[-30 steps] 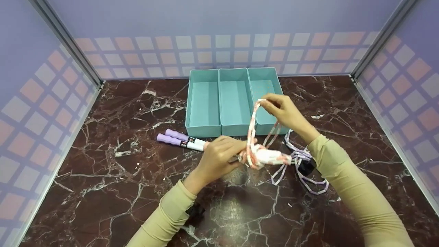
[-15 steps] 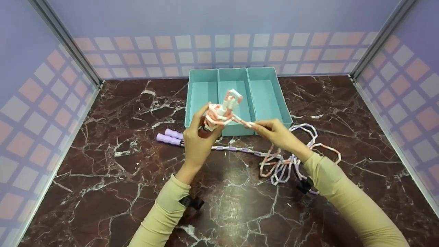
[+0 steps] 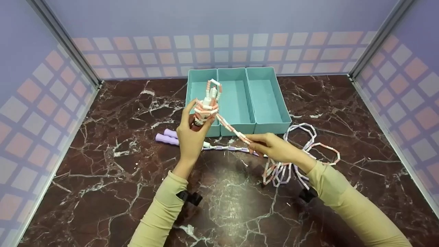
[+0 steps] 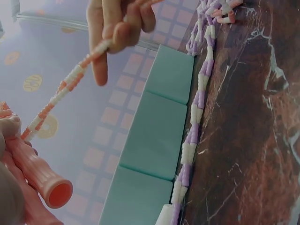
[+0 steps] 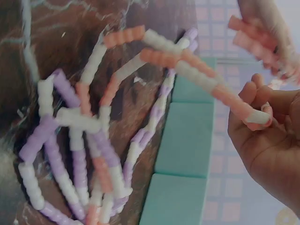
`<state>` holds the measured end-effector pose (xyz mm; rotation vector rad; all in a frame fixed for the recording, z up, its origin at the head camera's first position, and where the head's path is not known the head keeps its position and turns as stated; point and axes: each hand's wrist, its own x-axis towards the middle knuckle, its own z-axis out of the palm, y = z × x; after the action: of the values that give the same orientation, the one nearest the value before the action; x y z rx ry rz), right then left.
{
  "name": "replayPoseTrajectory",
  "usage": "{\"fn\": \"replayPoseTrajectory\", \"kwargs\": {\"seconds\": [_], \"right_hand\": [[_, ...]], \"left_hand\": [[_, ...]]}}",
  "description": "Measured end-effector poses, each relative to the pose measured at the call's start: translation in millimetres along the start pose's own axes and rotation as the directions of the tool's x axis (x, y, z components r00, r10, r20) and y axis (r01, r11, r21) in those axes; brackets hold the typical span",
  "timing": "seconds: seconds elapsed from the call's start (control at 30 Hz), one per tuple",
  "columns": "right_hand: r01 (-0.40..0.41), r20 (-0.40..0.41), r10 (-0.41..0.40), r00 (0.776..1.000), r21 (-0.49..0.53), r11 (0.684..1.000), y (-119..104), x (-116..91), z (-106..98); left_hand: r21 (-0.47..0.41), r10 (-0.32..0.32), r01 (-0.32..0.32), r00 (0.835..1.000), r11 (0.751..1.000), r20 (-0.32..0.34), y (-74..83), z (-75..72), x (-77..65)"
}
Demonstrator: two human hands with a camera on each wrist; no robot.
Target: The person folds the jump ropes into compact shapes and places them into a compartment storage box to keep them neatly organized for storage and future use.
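Observation:
My left hand (image 3: 190, 135) grips the pink handles (image 4: 49, 183) of a beaded jump rope, raised in front of the teal boxes. Pink and white beaded rope (image 3: 206, 109) is wound round the handles, and one loop of it stands up at the top. From this bundle a doubled length of rope slants down to my right hand (image 3: 274, 147), which pinches it between thumb and fingers. Beyond that grip, more pink and white rope (image 5: 124, 36) trails onto the table. There it lies mixed with the purple and white beads (image 5: 56, 154) of a second jump rope.
Three joined teal boxes (image 3: 271, 127) stand at the back wall. The second rope's purple handles (image 3: 166, 138) lie left of centre, partly behind my left hand. Its beaded cord (image 3: 228, 148) runs along the boxes' front to the tangle at the right. Patterned panels enclose the dark marbled table.
The bundle has risen, moved left and turned upright in my left hand. My right hand came down from over the right box, drawing the doubled rope out to the lower right.

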<state>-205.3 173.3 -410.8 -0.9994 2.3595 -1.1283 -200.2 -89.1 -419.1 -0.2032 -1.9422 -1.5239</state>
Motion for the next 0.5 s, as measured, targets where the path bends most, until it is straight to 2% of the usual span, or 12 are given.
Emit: {"fn": "replayPoseTrajectory", "kwargs": {"seconds": [0.2,0.3,0.4,0.5], "right_hand": [[-0.016,-0.009,0.016,1.000,-0.026,1.000,-16.7,-9.2,2.8],[0.018,-0.035,-0.022,0.999,-0.109,0.994,-25.5,-12.9,3.8],[0.079,-0.059,-0.094,0.994,-0.219,0.973,-34.8,-15.7,4.7],[0.152,-0.071,-0.188,0.980,-0.350,0.924,-44.4,-17.8,6.5]], "left_hand": [[0.109,-0.006,0.006,1.000,0.994,-0.005,-7.0,-2.7,5.1],[0.196,-0.001,0.000,1.000,0.981,0.004,-11.3,-4.1,6.6],[0.293,0.013,-0.020,1.000,0.956,0.025,-14.6,-4.7,6.3],[0.368,0.029,-0.047,0.998,0.928,0.054,-16.7,-3.4,5.5]]}}
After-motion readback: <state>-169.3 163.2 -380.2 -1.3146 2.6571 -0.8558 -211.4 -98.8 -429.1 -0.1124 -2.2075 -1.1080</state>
